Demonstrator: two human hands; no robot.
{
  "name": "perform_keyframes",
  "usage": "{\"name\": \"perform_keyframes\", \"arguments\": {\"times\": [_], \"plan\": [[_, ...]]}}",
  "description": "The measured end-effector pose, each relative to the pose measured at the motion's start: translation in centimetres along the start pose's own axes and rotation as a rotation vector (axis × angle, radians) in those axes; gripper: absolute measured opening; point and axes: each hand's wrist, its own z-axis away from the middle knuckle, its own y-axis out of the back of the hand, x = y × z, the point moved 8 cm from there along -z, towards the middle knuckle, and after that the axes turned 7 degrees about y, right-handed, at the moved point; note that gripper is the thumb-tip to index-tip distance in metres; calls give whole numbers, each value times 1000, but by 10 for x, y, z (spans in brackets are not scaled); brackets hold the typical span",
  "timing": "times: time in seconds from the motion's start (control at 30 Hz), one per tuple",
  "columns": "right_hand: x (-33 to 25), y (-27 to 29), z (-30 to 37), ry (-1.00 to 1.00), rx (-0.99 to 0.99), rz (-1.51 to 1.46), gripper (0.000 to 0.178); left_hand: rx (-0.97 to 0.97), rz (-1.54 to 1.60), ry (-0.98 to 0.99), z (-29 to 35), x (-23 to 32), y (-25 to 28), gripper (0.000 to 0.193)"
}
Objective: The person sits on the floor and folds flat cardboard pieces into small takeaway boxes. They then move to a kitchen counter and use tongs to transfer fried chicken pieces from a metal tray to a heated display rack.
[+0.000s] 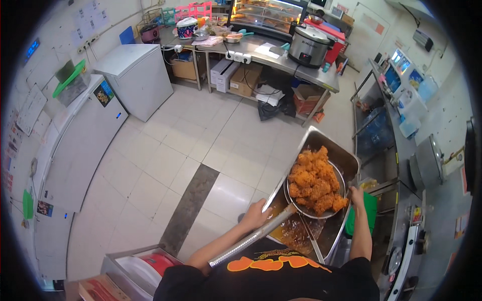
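Two sides of your tray (335, 146) clamped: left hand (254, 215) on left, right hand (357, 194) on right; strainer (273, 220) inside holds fried chicken (315, 181).

Orange fried chicken (315, 181) (silvery tray (337, 150)).

Left grip (256, 216) curled; bare left forearm (220, 247) slants back and leftward from it. Right grip (357, 195) curled, slightly farther forward; right forearm (361, 236) behind it.

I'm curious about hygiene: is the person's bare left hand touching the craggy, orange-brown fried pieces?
Apart. The head view shows the left hand at the rim of the rectangular silver metal pan, a clear gap separating it from the fried pieces.
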Motion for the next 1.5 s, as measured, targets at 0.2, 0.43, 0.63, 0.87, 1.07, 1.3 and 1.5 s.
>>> {"name": "perform_keyframes", "arguments": {"times": [0.2,0.43,0.63,0.87,1.07,1.3,1.5], "plan": [[-92,-195,-112,-46,-278,-46,13,123,-15,65,-154,-26,112,28],[-175,-383,-286,87,-141,-46,14,224,1,4,-370,-50,226,29],[-280,-531,-416,44,-327,-37,19,245,-35,143,-515,-59,328,30],[-330,-707,-570,82,-342,-125,24,279,-56,69,-705,-86,457,28],[-361,-810,-652,11,-235,-140,25,231,-74,48,-855,-87,551,29],[-362,-918,-790,-72,-264,-137,25,203,-27,139,-1009,-98,597,26],[-394,-999,-903,40,-289,-191,35,210,-9,187,-1130,-99,616,17]]}}
